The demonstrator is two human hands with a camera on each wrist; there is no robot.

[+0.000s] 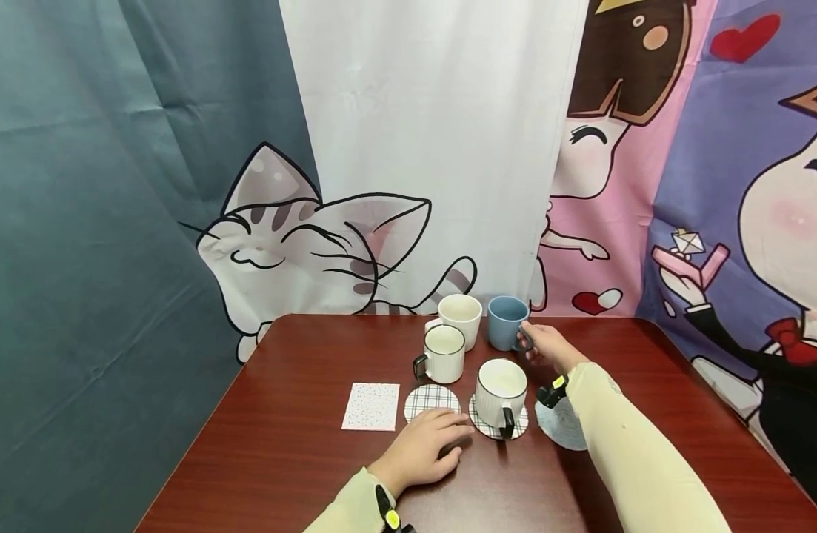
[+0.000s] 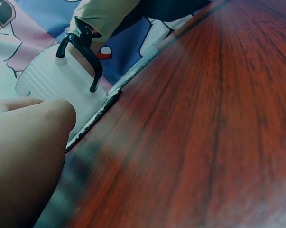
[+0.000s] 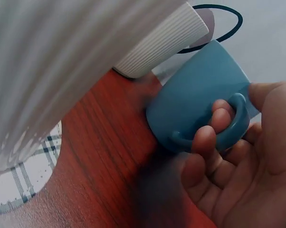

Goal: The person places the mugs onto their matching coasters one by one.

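My right hand (image 1: 548, 348) grips the handle of a blue mug (image 3: 199, 90) at the back right of the table, fingers curled through the handle. Whether the mug's base touches the tabletop I cannot tell. My left hand (image 1: 427, 449) lies palm down at the front edge of a round plaid coaster (image 1: 432, 400), partly covering it, fingers loosely extended and holding nothing. Just right of it, a white ribbed mug with a black handle (image 1: 500, 392) stands on another plaid coaster (image 1: 523, 429). In the left wrist view that black handle (image 2: 93, 66) shows beyond my thumb.
A second white black-handled mug (image 1: 444, 363) stands behind the plaid coaster, with a plain white mug (image 1: 464, 318) behind it. Left lies a square speckled coaster (image 1: 371, 407). A round grey-blue coaster (image 1: 561, 426) lies under my right forearm. A printed curtain (image 1: 435, 111) hangs behind the table.
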